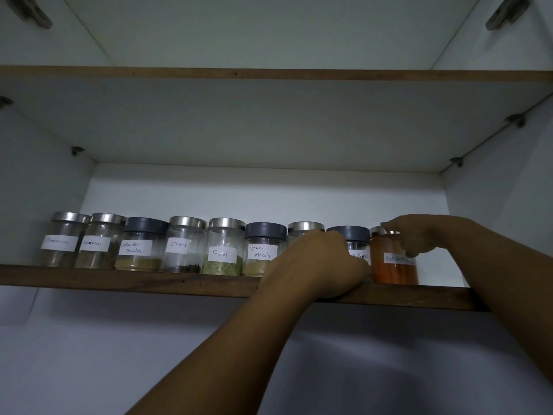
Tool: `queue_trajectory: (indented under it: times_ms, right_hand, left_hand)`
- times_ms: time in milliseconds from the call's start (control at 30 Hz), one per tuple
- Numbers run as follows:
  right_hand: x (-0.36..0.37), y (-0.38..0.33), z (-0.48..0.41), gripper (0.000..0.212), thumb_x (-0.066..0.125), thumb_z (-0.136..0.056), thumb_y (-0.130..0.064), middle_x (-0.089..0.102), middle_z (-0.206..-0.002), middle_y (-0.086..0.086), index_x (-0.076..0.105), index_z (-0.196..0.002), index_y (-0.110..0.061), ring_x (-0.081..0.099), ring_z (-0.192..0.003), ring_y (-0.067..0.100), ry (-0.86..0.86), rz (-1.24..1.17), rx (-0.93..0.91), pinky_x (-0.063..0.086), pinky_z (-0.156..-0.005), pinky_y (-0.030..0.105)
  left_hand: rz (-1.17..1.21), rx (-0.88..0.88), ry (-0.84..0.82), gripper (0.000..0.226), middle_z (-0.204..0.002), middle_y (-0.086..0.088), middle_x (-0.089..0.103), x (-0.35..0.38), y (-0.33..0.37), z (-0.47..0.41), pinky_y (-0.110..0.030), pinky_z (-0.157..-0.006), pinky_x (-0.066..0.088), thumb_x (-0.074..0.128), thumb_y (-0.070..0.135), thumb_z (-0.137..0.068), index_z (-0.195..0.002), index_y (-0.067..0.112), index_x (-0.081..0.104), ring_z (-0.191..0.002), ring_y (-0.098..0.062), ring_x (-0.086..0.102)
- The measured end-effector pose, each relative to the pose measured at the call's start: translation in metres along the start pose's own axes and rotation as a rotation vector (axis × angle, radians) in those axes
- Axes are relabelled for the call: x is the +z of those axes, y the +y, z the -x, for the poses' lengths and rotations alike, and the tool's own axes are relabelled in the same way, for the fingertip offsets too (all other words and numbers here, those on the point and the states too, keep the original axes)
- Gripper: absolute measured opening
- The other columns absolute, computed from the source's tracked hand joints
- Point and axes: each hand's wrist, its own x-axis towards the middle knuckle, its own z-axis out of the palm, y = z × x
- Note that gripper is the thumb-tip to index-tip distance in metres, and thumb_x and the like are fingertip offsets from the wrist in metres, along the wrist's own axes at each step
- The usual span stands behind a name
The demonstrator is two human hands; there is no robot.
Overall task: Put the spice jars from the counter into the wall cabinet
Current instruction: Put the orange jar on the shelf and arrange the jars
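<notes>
Spice jars are standing in a row on the wall cabinet's shelf (119,278), among them the coriander jar (140,247), cloves jar (182,247), fennel jar (223,250) and garam masala jar (261,253). The left hand (317,265) is lying over the shelf edge, covering part of the silver-lidded jar (305,227) and black pepper jar (348,235); I cannot tell how its fingers are lying. The right hand (416,235) is curling its fingers (419,251) round the red chilli jar (392,271) at the row's right end.

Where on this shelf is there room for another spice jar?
Bare shelf shows between the red chilli jar and the cabinet's right wall; a narrower strip lies left of the leftmost jar. Between, the row is packed.
</notes>
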Motion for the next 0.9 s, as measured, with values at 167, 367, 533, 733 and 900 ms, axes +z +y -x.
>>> queue_trajectory:
  times_ms: [167,367,533,733,900]
  right_hand:
    - [0.001,0.0,0.0,0.058,0.057,-0.086,-0.003,0.046,-0.137,0.011,0.033,-0.138,-0.011,0.045,-0.125,0.026,0.017,-0.05,0.026,0.04,-0.099,0.032]
    - [0.001,0.0,0.0,0.052,0.058,-0.086,-0.005,0.048,-0.134,0.012,0.037,-0.134,-0.011,0.047,-0.122,0.025,0.028,-0.048,0.014,0.04,-0.096,0.029]
    - [0.002,-0.001,0.001,0.063,0.058,-0.086,-0.004,0.04,-0.142,0.012,0.028,-0.141,-0.011,0.041,-0.128,0.026,0.012,-0.082,0.019,0.038,-0.098,0.029]
    - [0.002,-0.009,0.005,0.077,0.059,-0.088,-0.024,0.013,-0.155,0.015,0.012,-0.148,-0.017,0.014,-0.142,0.034,0.104,-0.206,0.101,0.025,-0.111,0.043]
    - [-0.004,-0.023,0.029,0.033,0.058,-0.085,-0.031,0.062,-0.107,0.007,0.057,-0.114,-0.015,0.059,-0.095,0.021,0.352,-0.204,0.139,0.05,-0.083,0.034]
  left_hand:
    - [0.02,-0.002,-0.004,0.029,-0.072,0.006,0.049,0.0,-0.001,0.0,-0.025,-0.051,0.03,0.052,0.043,-0.082,-0.063,0.023,0.043,-0.065,-0.008,0.048]
    - [0.025,0.001,-0.005,0.029,-0.072,0.007,0.049,0.0,-0.001,-0.001,-0.024,-0.05,0.029,0.052,0.043,-0.083,-0.063,0.024,0.043,-0.064,-0.007,0.048]
    - [0.023,0.0,-0.009,0.027,-0.073,0.006,0.05,0.0,-0.001,-0.002,-0.025,-0.05,0.03,0.052,0.042,-0.083,-0.064,0.024,0.044,-0.065,-0.008,0.049]
    - [0.061,-0.019,-0.017,0.024,-0.068,0.005,0.049,-0.003,0.0,0.0,-0.023,-0.049,0.03,0.057,0.036,-0.081,-0.065,0.023,0.045,-0.061,-0.008,0.047]
    - [0.068,-0.012,0.031,0.031,-0.06,0.005,0.045,-0.003,0.001,0.003,-0.023,-0.047,0.029,0.057,0.031,-0.078,-0.057,0.021,0.038,-0.055,-0.009,0.043]
